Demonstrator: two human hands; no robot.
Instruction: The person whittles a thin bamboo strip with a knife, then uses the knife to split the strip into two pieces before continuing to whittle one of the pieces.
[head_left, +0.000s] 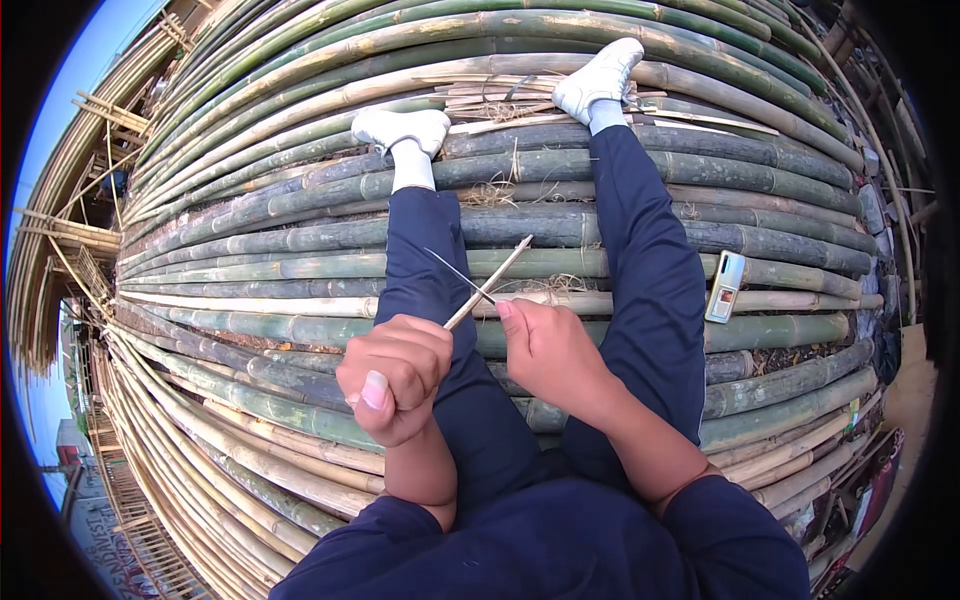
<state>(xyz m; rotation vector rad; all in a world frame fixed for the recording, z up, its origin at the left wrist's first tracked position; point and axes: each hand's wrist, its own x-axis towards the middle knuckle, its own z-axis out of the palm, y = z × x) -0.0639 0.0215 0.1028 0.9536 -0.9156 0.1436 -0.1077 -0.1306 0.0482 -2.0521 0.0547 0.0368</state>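
Note:
My left hand (397, 380) is closed in a fist around a thin bamboo stick (512, 259), which sticks out up and to the right, over the gap between my legs. My right hand (552, 352) grips a knife (462, 274) whose narrow dark blade points up and to the left. Blade and stick cross in this view just in front of my fingers. The knife's handle is hidden inside my right hand. Bamboo shavings (492, 192) lie between my lower legs.
Long bamboo poles (300, 268) form the surface under me. Split bamboo strips (490, 95) are heaped between my shoes. A phone (725, 287) lies on the poles right of my leg. More bamboo (75, 190) is stacked on a rack at far left.

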